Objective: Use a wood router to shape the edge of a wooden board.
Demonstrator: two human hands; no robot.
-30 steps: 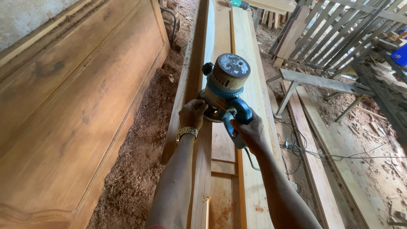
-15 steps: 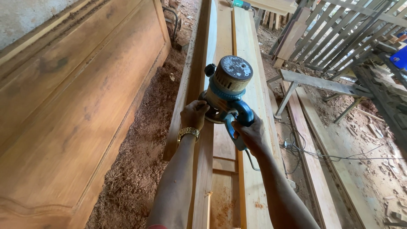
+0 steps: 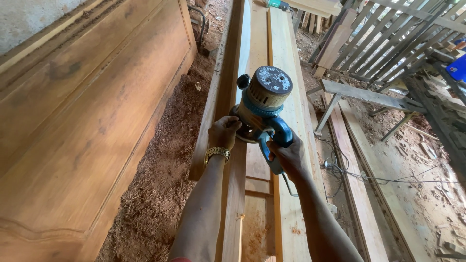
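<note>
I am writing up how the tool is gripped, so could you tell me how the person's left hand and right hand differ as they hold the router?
The left hand closes over a side knob on the router, while the right hand wraps the blue handle lower down. The left wrist wears a gold-coloured watch; the right wrist is bare. The left hand sits over the darker rail, the right hand over the paler plank. Both grip the router firmly.

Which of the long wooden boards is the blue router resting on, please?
The blue router sits on the door frame between both hands, on the recessed panelled strip. The loose planks on the ground to the right lie apart, untouched.
</note>
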